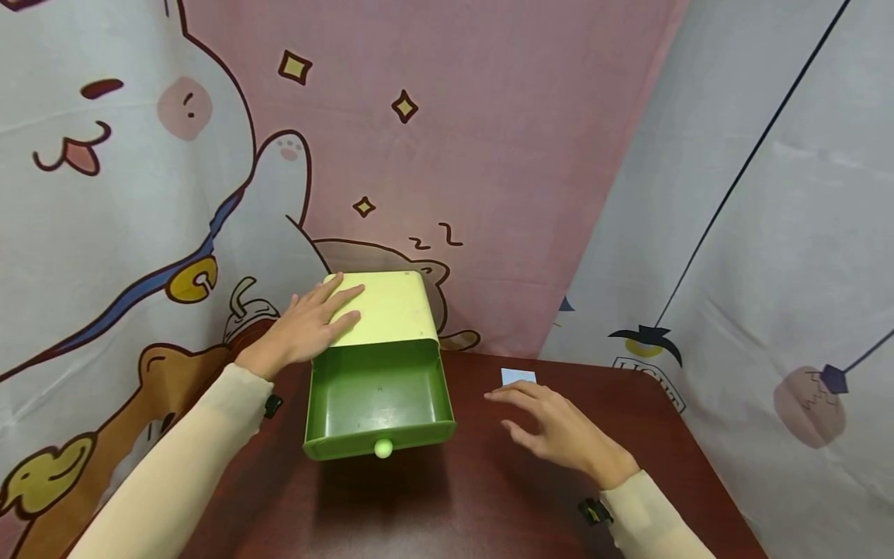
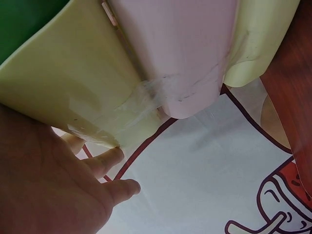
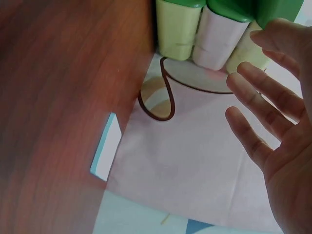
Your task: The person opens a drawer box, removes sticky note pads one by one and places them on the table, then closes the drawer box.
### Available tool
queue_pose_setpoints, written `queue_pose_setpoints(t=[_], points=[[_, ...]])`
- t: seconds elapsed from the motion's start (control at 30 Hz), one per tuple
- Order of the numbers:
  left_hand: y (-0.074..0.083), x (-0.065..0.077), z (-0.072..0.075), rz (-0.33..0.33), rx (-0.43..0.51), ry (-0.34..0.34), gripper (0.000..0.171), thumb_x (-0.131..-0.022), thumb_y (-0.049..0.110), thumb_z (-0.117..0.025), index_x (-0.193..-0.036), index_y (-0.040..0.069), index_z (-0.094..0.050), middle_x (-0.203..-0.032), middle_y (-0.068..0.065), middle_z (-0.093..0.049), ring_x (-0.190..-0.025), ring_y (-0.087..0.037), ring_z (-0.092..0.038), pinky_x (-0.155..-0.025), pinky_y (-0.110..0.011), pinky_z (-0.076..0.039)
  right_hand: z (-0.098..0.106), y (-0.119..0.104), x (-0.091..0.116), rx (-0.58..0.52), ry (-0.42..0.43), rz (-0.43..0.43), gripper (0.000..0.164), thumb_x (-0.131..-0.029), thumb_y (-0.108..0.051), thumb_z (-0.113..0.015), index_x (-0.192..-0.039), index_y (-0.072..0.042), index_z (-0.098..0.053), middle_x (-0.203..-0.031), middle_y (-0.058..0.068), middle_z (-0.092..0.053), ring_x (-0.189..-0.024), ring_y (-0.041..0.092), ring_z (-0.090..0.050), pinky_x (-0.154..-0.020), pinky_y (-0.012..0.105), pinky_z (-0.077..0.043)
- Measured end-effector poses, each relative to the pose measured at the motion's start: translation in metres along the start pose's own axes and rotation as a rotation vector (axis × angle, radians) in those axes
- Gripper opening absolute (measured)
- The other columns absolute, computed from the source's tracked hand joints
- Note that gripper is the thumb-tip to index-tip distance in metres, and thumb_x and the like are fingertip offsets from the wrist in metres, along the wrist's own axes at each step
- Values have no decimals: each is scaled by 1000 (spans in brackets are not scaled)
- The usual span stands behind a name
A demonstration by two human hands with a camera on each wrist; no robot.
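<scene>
A drawer unit with a pale yellow top casing (image 1: 387, 307) stands on the table, its top green drawer (image 1: 422, 437) pulled out toward me. Inside, the drawer shows nothing but its bare floor, and a light green round knob (image 1: 382, 448) sits on its front. My left hand (image 1: 300, 330) rests on the left side of the casing top with fingers spread. In the left wrist view a pink casing (image 2: 180, 48) adjoins the yellow one. My right hand (image 1: 559, 431) hovers over the table, fingers loosely extended and holding nothing. Just beyond it lies a small white block (image 3: 108, 148) with a light-blue edge.
The dark red-brown table (image 1: 489, 481) has its right edge beyond my right hand. A printed cloth (image 1: 503, 155) with cartoon figures hangs behind the table and at its sides, close behind the drawer unit.
</scene>
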State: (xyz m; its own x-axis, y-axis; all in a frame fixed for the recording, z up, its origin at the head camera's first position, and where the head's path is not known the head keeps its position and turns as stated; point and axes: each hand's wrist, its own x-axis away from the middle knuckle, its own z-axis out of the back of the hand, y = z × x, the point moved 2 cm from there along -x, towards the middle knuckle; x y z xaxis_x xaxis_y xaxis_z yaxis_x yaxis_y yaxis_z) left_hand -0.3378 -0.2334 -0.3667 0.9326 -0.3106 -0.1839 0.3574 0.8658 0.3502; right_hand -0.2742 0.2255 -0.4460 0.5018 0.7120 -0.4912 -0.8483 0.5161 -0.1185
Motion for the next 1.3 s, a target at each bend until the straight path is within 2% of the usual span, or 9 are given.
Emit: queue_pose_setpoints(t=[0.27,0.53,0.73,0.93,1.07,1.3], points=[[-4,0,-2,2,-2,6,72,-124,67,-31,-188,34,-28,-199,-17,-6,-181,-59,-12,-137,-93,-4,-2,-15,-3,-5,50,62,65,-95,-7,-94,-154,-26,-74,-146,-9,-78,-130,12,-78,-108,30,-64],[-4,0,-2,0,7,5,72,-124,66,-33,-188,33,-28,-199,-18,-6,-180,-60,-11,-136,-93,-4,6,-29,-9,-13,69,81,65,-94,-7,-93,-154,-26,-75,-146,-8,-78,-131,13,-78,-107,31,-64],[-5,-1,-1,4,10,0,72,-124,66,-33,-188,33,-28,-199,-17,-6,-181,-59,-11,-137,-92,-3,8,-38,-11,-34,110,134,65,-92,-4,-92,-152,-22,-76,-143,-6,-79,-126,13,-80,-103,29,-65],[-6,-2,-2,6,4,2,73,-123,67,-32,-188,33,-28,-199,-17,-5,-181,-59,-11,-137,-93,-4,12,-48,-14,-50,144,183,69,-91,-2,-91,-154,-24,-74,-142,-6,-79,-122,11,-80,-103,29,-67],[-6,-2,-2,5,5,4,73,-124,67,-32,-188,33,-28,-199,-17,-6,-181,-59,-11,-136,-93,-4,15,-54,-16,-42,168,218,61,-95,-5,-87,-153,-21,-76,-139,-5,-80,-121,11,-81,-104,29,-67],[-5,-1,-2,7,6,1,72,-124,67,-32,-188,33,-28,-199,-16,-5,-181,-59,-10,-137,-92,-2,20,-66,-20,-63,226,294,42,-109,-14,-74,-151,-17,-77,-137,-1,-81,-117,13,-82,-102,28,-68]])
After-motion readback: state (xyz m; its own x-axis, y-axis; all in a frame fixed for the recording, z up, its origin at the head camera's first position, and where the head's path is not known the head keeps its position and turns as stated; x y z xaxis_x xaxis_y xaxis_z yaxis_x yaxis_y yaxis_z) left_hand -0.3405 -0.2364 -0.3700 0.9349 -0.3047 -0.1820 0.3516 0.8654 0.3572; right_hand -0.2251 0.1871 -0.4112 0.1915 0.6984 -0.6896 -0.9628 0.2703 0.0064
